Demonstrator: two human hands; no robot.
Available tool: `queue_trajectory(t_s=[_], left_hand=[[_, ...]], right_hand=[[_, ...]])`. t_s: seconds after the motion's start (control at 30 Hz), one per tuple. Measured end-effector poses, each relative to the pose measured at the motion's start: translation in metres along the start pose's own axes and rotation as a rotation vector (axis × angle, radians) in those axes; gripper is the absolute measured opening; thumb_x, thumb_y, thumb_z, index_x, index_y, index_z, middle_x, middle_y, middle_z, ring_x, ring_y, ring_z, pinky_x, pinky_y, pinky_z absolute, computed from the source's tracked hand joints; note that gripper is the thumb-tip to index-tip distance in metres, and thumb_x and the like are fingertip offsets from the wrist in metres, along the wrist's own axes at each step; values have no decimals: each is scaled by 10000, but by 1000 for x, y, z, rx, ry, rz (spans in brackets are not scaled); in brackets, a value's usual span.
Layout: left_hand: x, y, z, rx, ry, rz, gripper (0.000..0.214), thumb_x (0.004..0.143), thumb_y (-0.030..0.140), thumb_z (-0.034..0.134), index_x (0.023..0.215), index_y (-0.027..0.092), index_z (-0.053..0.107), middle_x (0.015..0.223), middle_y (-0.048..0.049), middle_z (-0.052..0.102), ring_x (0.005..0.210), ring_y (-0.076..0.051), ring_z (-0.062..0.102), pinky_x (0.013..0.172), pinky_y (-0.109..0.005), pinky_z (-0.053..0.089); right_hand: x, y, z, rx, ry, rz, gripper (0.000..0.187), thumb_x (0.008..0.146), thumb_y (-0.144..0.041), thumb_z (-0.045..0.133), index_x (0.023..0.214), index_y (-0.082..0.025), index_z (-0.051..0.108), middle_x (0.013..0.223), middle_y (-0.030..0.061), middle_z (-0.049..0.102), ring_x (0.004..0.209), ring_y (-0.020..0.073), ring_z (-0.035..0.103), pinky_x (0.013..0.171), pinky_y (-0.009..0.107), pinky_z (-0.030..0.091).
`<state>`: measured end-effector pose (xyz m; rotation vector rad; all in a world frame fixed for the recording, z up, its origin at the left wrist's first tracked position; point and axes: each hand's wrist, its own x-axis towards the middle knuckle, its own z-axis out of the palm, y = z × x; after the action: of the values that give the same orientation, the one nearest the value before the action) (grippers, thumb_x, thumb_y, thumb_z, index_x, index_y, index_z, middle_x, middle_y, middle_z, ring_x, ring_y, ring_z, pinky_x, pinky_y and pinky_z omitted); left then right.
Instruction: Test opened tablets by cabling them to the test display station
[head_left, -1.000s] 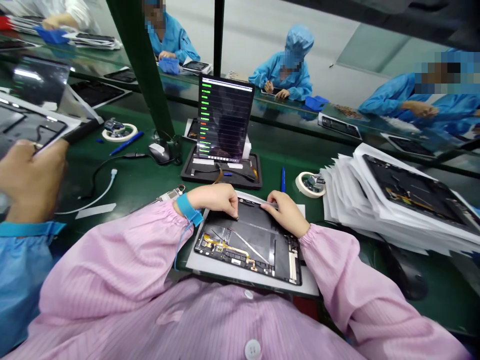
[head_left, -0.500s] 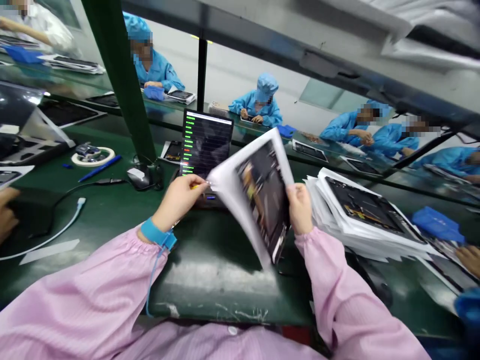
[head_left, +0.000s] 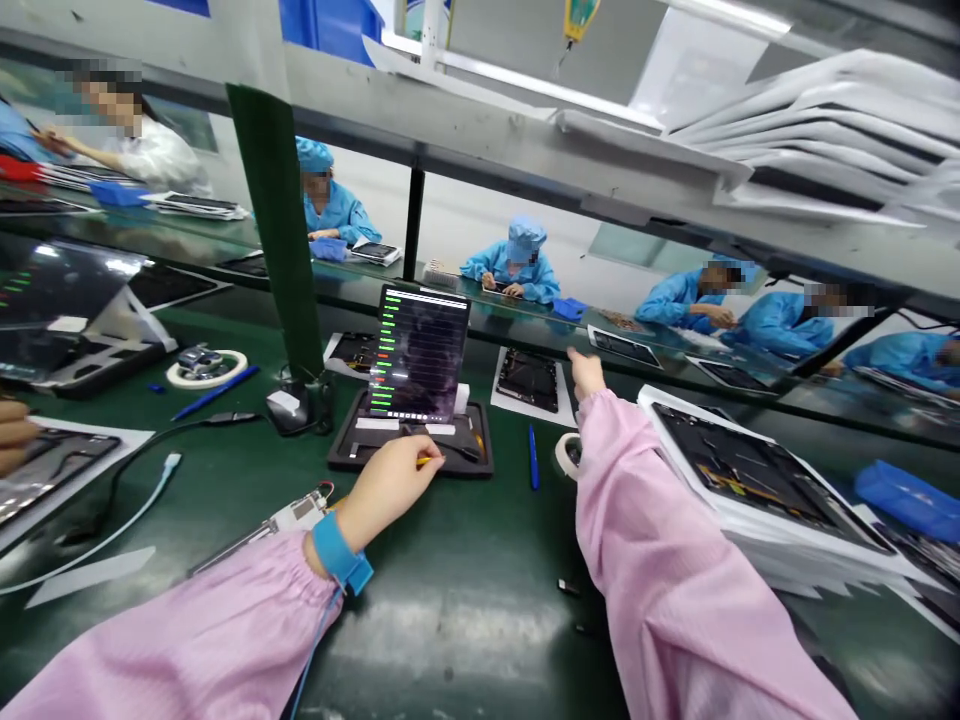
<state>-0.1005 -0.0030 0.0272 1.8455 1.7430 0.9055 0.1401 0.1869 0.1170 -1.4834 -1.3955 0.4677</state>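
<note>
My left hand (head_left: 394, 478) is closed in a pinch on a thin yellow item (head_left: 430, 461), mostly hidden by the fingers. It is in front of a black stand (head_left: 411, 462) holding a lit tablet screen (head_left: 420, 352) with green and red text lines. My right hand (head_left: 588, 374) reaches forward with its index finger stretched out and nothing visible in it. Just left of it, an opened tablet housing (head_left: 528, 380) lies on a white sheet (head_left: 564, 392). Below that hand is a roll of tape (head_left: 567, 456), partly covered by my sleeve.
A blue pen (head_left: 533, 458) lies mid-table. Stacked tablet housings (head_left: 765, 470) with white sheets rise at right, beside a blue bin (head_left: 911, 500). A battery-like part (head_left: 296, 512) lies by my left forearm. A shelf beam (head_left: 480, 125) crosses above. Co-workers sit beyond; another person's hand (head_left: 15, 436) is at left.
My right hand has moved forward and no longer holds the tablet housing and white sheet; a housing now lies on a sheet at the back. My left hand stays pinched. The camera view has tilted up.
</note>
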Motion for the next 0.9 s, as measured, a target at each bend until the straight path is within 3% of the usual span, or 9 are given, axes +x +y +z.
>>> queue_trajectory(t_s=[0.1,0.17,0.23,0.33,0.4,0.5,0.7,0.8,0.9], left_hand=[[-4,2,4,68,-56,52,204,826,288,508,830,187,685,874,-57,712,828,-218,639,740,-306,456],[-7,1,8,115,-78,97,221,833,293,504,865,185,694,892,-65,711,853,-230,635,762,-325,460],[-10,0,13,154,-55,154,232,829,293,515,921,174,691,924,-79,704,900,-248,619,810,-358,456],[-16,9,25,129,-8,260,236,823,283,522,968,175,674,999,-82,683,979,-258,586,897,-402,431],[-20,28,35,31,-66,328,212,827,285,520,941,192,673,1010,-64,679,990,-241,583,918,-393,426],[-22,76,51,-164,-236,368,192,824,298,528,893,200,678,949,-42,693,908,-203,611,856,-336,459],[16,185,83,-485,-425,368,237,822,350,545,779,143,654,830,-61,693,788,-181,622,717,-269,463],[45,223,97,-637,-453,86,284,867,377,489,795,125,597,832,-98,676,705,-163,620,656,-261,468],[68,253,114,-856,-613,-179,344,901,435,426,876,114,548,786,-110,656,641,-159,626,618,-258,487]], right_hand=[[-48,-34,-48,68,-81,-155,305,904,-301,564,1201,-230,555,1252,47,551,1189,218,485,1013,399,408],[-89,-53,-98,36,-209,-449,342,865,-350,616,1196,-274,574,1315,11,512,1241,227,441,1049,389,370],[-123,-61,-151,-109,-173,-608,313,891,-365,567,1194,-285,578,1287,16,537,1196,229,487,1018,383,398],[-144,-37,-211,-461,-71,-555,218,903,-323,492,1047,-247,636,1043,41,655,970,234,611,893,391,474],[-141,-2,-232,-652,-199,-520,204,855,-320,513,984,-217,632,990,62,665,924,260,620,855,420,485],[-131,47,-236,-717,-385,-554,264,811,-339,550,1025,-190,591,1079,103,633,1021,292,584,909,446,454],[-126,69,-213,-503,-177,-547,171,857,-318,497,852,-205,625,995,78,661,941,259,603,875,378,437],[-114,62,-217,-436,-92,-500,236,886,-333,452,872,-193,641,874,49,674,794,214,611,746,315,459],[-104,54,-222,-381,7,-484,272,899,-362,435,854,-181,632,812,42,664,734,195,594,703,295,456]])
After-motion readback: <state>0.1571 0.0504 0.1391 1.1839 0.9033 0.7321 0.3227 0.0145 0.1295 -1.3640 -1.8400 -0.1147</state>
